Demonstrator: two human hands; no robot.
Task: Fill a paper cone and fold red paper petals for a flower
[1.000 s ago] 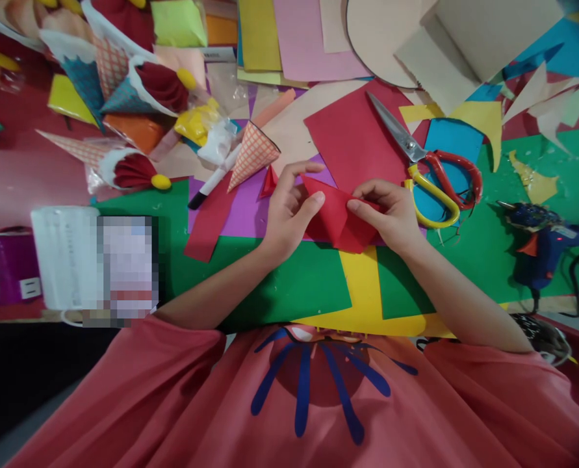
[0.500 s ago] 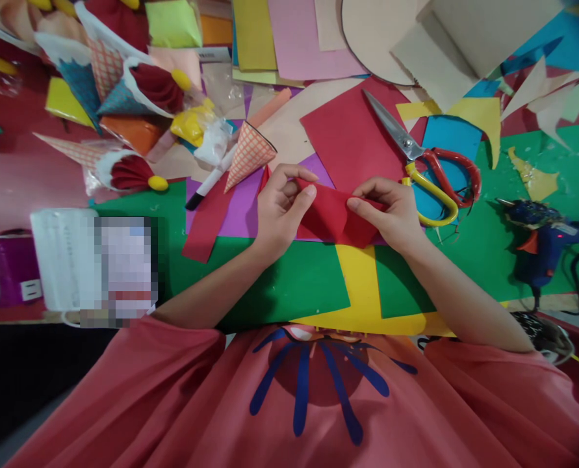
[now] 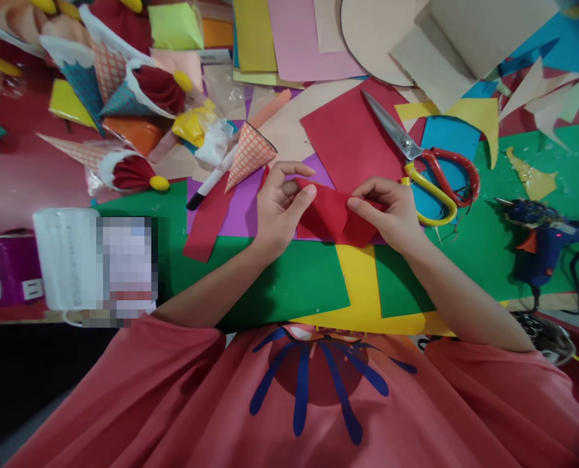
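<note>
A bent piece of red craft foam or stiff paper is stretched between my two hands, low over the work surface. My left hand pinches its left end between thumb and fingers. Its right end is gripped by my right hand, thumb on the near side. Just beyond my left hand lies an orange checked cone beside a black-tipped marker. Scissors with one red and one yellow handle rest beyond my right hand. A larger red sheet lies behind the held piece.
Finished foam ice-cream cones crowd the upper left. A blue hot glue gun with a cable stands at the right. Green sheets cover the near surface. At the left sit a white box and a purple device.
Both hands keep the same hold on the red piece, with barely any movement. The view has shifted very slightly, so things at the left edge appear a little further right.
</note>
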